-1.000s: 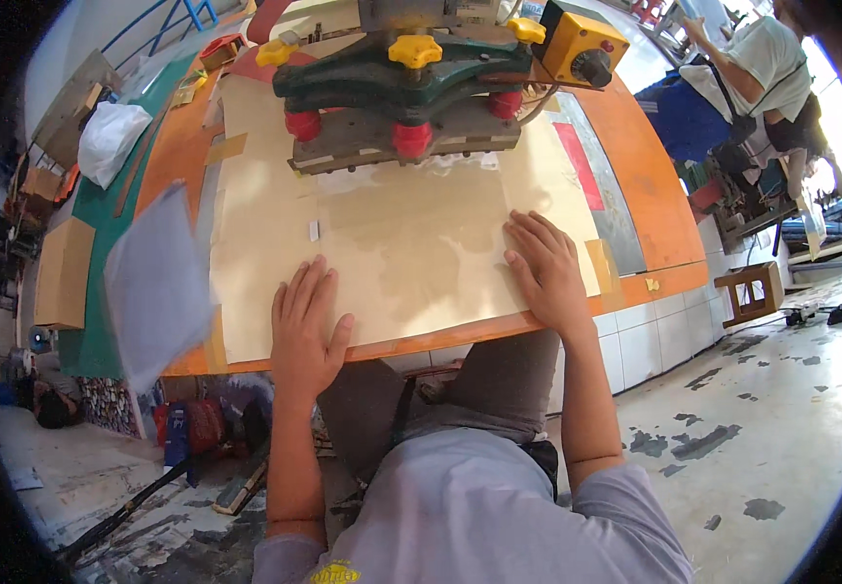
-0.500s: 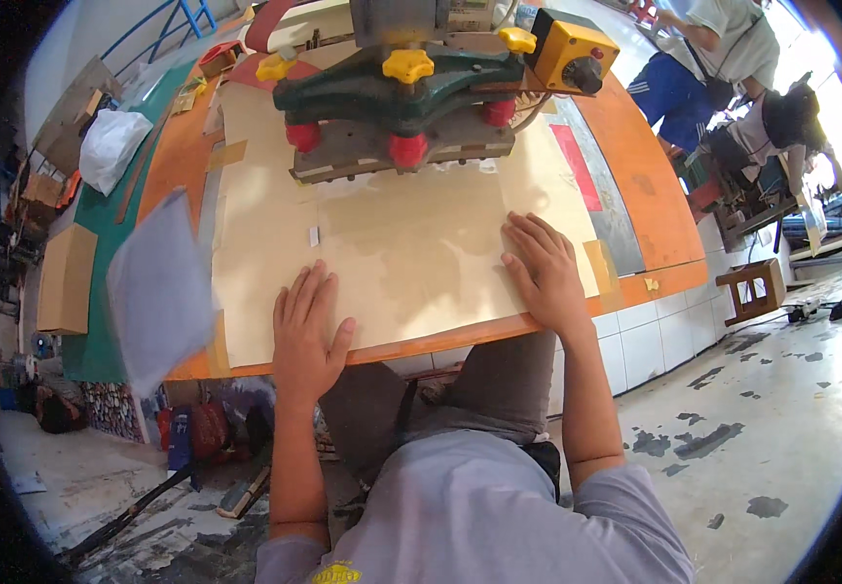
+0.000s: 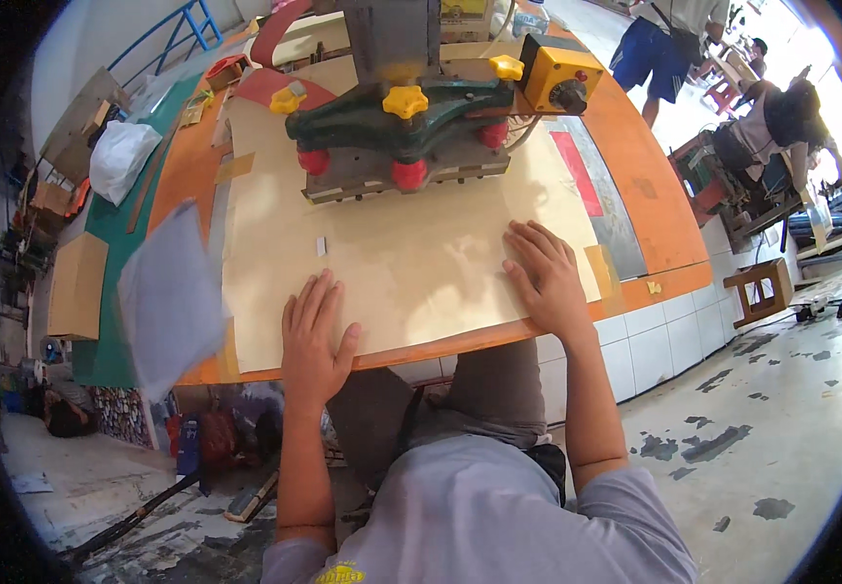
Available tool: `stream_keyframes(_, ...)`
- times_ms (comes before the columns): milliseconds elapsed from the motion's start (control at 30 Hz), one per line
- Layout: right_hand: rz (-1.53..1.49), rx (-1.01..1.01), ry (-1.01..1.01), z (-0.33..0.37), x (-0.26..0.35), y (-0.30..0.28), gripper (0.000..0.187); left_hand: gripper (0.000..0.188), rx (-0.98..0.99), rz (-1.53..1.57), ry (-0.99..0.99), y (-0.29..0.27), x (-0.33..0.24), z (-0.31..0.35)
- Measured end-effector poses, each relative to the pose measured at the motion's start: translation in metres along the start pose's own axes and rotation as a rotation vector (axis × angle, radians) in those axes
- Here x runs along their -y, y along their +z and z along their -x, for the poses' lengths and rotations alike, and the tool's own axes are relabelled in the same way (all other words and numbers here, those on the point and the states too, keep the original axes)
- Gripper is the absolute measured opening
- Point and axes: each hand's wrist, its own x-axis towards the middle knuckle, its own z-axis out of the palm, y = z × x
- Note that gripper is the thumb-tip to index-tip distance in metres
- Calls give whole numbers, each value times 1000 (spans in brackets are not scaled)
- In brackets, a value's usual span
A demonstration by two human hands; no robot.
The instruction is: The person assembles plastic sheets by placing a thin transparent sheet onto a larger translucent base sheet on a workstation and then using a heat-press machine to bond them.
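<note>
My left hand lies flat near the front left of a cream sheet, fingers stretched out and thumb apart. Towards the sheet's front right rests my right hand, also open, its fingers pointing inward and away from me. Neither hand holds anything. Beyond them stands a press head with a dark green arm, yellow star knobs and red feet above a flat metal plate. A small white strip lies on the sheet just beyond my left fingertips.
A yellow control box with a dark knob sits right of the press. Left of the sheet are a translucent plastic sheet, a cardboard box and a white bag. A wooden stool and other people are at right.
My view has shifted slightly, so the press sits a little lower in the picture. Both hands stay on the sheet in nearly the same places. A standing person at the upper right has moved.
</note>
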Motion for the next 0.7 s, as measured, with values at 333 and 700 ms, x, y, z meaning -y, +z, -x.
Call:
stream_keyframes(333, 10, -2, -6, -1, 3, -1, 46, 57, -1, 2, 0, -1, 0, 0)
stream_keyframes(700, 9, -5, -18, 0, 2, -1, 46, 58, -10, -3, -3, 1, 1, 1)
